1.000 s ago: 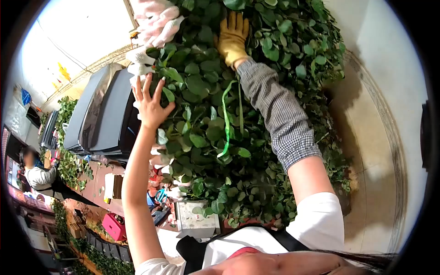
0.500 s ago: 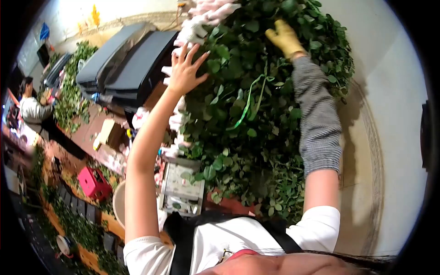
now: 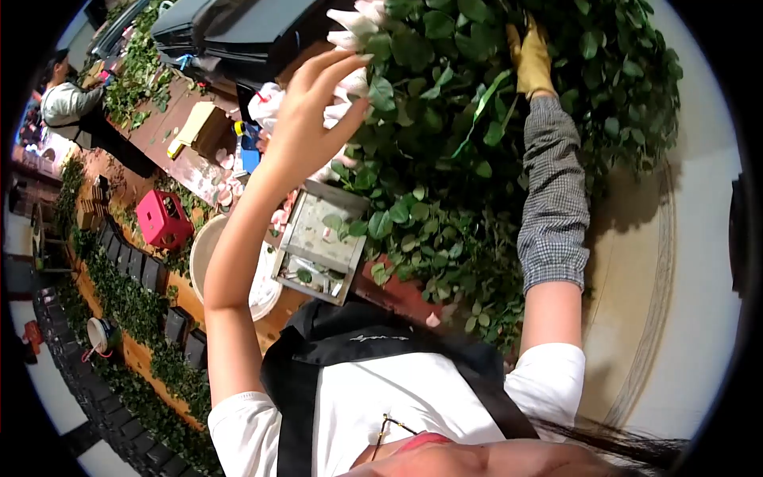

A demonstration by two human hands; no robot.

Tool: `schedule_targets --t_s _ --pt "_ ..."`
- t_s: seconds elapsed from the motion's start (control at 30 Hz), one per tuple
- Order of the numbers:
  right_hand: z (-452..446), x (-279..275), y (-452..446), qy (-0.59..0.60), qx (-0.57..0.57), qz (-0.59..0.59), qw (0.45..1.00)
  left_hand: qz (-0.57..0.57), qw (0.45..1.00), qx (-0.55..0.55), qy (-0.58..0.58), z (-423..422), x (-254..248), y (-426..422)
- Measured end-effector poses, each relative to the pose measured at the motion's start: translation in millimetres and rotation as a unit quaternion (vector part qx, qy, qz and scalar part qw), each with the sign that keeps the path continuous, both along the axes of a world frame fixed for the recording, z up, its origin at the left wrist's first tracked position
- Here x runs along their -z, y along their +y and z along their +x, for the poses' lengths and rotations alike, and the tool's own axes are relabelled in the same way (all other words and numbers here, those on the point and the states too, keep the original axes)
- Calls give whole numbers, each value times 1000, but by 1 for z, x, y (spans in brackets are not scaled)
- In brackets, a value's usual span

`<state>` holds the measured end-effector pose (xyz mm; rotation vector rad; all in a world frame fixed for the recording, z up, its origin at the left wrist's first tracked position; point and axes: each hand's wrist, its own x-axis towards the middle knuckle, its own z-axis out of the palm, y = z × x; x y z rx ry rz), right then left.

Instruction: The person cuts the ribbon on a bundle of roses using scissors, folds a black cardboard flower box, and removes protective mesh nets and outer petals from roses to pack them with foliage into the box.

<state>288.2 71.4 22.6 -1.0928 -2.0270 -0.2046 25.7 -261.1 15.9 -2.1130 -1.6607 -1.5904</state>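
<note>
Compared with half a second ago, the gloved right hand (image 3: 534, 57) is going in among the leafy stems (image 3: 433, 163) heaped ahead of the chest. Leaves are hiding its fingertips, so I can't tell if it's pinching anything. The bare left hand (image 3: 314, 107) is hanging spread by the pale heads (image 3: 351, 32) edging the heap's left. Bare floor (image 3: 624, 298) is running down the right. I'm counting one green ribbon (image 3: 482, 106), one pink stool (image 3: 163, 219).
</note>
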Motion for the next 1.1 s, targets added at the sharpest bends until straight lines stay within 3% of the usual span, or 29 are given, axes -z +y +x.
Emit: schedule_targets --t_s 0.07,0.2,0.27,0.33,0.47,0.53,0.6,0.67,0.73,0.83,0.93,0.97,1.0,1.07,1.1 --pt "1 -16 -20 30 23 -103 994 24 999 -24 -7 7 -5 -60" --pt "13 -36 -72 96 -21 -137 986 134 990 -4 53 -13 -7 -165" --pt "24 -35 -122 74 26 -21 997 195 979 2 50 -30 -2 -192" --pt "23 -24 -197 136 35 1 990 257 966 14 31 -51 15 -208" --pt "5 84 -330 145 15 -31 989 326 944 47 -7 -91 27 -220" --pt "-23 150 -395 106 29 -164 980 345 935 72 -31 -105 30 -218" --pt "-34 210 -430 -57 142 -212 965 364 925 90 -55 -112 37 -213" --pt "-35 249 -436 -78 224 -272 933 375 918 107 -76 -117 40 -208" --pt "-34 250 -434 -108 276 -266 917 382 912 120 -91 -119 41 -204" --pt "-15 281 -402 -356 342 -253 832 392 905 127 -107 -117 42 -201" --pt "22 317 -349 -375 316 -179 853 407 899 115 -112 -110 46 -199" --pt "26 299 -345 -336 270 -146 890 412 897 112 -115 -107 46 -197" --pt "26 277 -344 -338 265 -144 891 412 897 112 -117 -104 47 -196" --pt "30 242 -334 -296 200 -286 889 423 892 102 -121 -95 45 -189" --pt "43 252 -323 -290 174 -203 919 428 890 102 -121 -90 45 -184"
